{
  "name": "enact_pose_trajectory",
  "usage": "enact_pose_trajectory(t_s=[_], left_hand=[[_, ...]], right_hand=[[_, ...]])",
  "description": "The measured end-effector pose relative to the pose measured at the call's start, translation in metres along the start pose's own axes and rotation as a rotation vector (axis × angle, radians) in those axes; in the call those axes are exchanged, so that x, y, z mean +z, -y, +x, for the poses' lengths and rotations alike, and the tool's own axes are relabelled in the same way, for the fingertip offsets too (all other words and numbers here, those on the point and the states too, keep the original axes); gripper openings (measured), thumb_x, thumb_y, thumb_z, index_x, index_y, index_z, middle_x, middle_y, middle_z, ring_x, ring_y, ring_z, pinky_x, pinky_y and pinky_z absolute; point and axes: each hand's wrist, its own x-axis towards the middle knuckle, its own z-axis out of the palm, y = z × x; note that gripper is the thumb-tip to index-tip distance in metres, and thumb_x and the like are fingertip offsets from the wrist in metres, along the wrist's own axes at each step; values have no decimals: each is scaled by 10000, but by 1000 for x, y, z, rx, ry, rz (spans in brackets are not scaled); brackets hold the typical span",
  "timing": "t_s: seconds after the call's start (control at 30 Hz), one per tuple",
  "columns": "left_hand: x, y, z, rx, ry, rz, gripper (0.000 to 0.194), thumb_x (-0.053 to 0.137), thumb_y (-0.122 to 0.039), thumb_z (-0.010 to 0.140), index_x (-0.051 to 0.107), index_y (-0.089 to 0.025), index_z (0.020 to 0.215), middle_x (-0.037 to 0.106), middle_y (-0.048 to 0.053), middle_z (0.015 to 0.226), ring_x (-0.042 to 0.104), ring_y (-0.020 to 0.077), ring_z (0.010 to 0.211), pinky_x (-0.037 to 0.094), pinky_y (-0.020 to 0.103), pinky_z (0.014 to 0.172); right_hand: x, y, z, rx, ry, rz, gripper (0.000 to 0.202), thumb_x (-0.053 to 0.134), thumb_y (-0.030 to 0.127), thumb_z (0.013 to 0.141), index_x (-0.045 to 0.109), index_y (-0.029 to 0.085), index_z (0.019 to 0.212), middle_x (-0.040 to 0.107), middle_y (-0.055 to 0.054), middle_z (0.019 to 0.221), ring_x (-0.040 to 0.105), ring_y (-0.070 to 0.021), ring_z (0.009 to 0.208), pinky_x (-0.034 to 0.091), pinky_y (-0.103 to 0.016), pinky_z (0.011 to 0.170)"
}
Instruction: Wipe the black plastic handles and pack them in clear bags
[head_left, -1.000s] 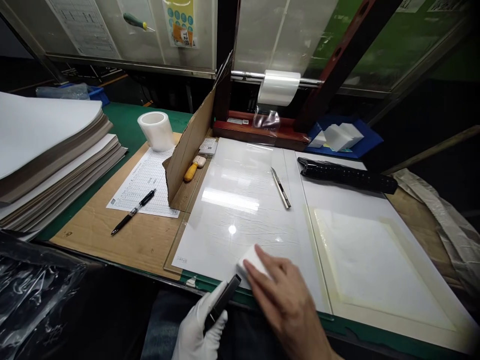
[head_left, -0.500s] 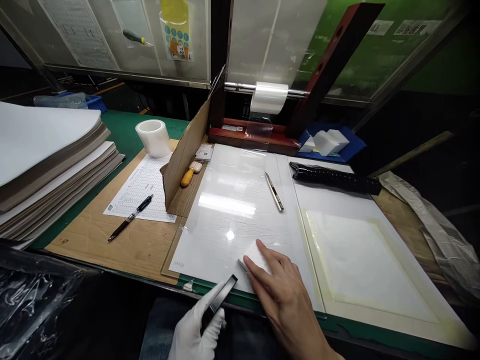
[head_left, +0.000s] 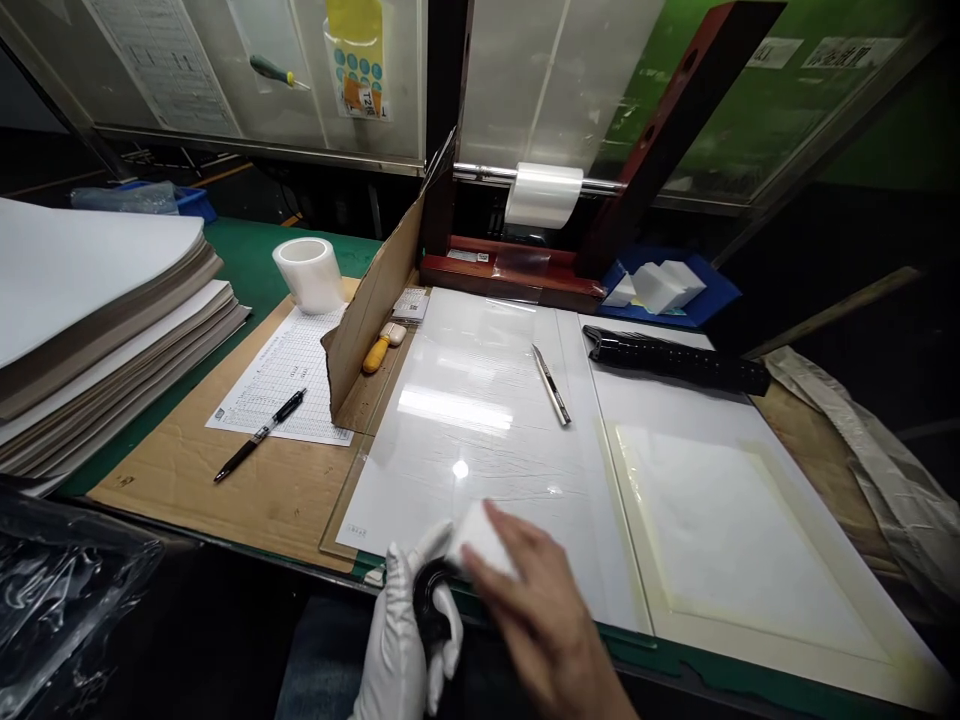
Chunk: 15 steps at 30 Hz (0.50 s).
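Observation:
My left hand (head_left: 401,630), in a white glove, grips a dark glossy curved part (head_left: 433,605) near the table's front edge. My bare right hand (head_left: 536,590) holds a white block (head_left: 480,540) between its fingers, right beside the dark part; whether they touch is hard to tell. Beyond both hands lies a glass sheet over white paper (head_left: 450,450), with a closed-looking cutter knife (head_left: 551,385) resting on it. The right hand is slightly blurred.
A black perforated part (head_left: 675,360) lies at the right, before a blue bin (head_left: 712,295) of white blocks. Left are a cardboard divider (head_left: 375,290), a pen (head_left: 260,436), a printed sheet (head_left: 277,375), a tape roll (head_left: 307,275) and stacked sheets (head_left: 97,290). A film roll (head_left: 544,195) hangs behind.
The left hand has turned the dark part, showing its curved side. My right hand has moved left and slightly down with the white block, up to the dark part.

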Motion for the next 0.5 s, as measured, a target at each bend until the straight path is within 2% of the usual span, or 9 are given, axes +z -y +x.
enact_pose_trajectory(t_s=[0.07,0.13,0.2,0.27,0.33,0.4,0.5], left_hand=[[1,3,1,-38,0,-54,829,494,-778,854,611,-142,1373,542,-35,456,420,101,327,283,166,306],[1,6,2,-45,-10,-100,835,517,-789,835,624,-155,1366,648,14,565,550,136,428,391,193,355],[1,7,3,-37,-20,-92,849,529,-805,814,622,-173,1373,715,43,671,655,173,558,495,218,446],[0,8,4,-9,-28,-50,828,543,-799,811,630,-187,1363,733,46,708,700,184,641,541,219,519],[-1,11,5,45,4,3,789,601,-771,794,676,-169,1298,746,63,755,713,186,689,553,209,556],[-2,14,7,95,54,75,800,630,-761,778,677,-142,1282,706,46,659,653,160,549,501,192,453],[-3,12,6,81,105,196,863,531,-784,827,582,-117,1373,538,-46,457,400,90,311,319,160,297]], right_hand=[[5,3,-5,70,-67,-60,551,471,43,947,525,302,1430,447,-112,1540,462,-284,1337,528,-478,946],[11,7,-9,47,-119,-74,559,467,48,944,528,316,1430,436,-111,1548,461,-308,1340,523,-491,924],[18,11,-12,104,-143,-123,543,472,66,950,530,310,1432,441,-119,1543,465,-317,1338,524,-492,910],[25,14,-14,219,-194,-202,509,472,95,969,540,304,1428,458,-133,1529,483,-317,1319,534,-479,880],[32,16,-17,242,-248,-232,487,475,112,975,569,327,1402,458,-128,1530,498,-326,1304,535,-476,854],[32,14,-19,220,-276,-246,492,468,110,976,578,348,1392,456,-118,1535,506,-336,1299,529,-490,853],[15,6,-24,336,-212,-271,443,472,202,1006,559,366,1408,445,-97,1546,501,-348,1319,538,-539,881]])
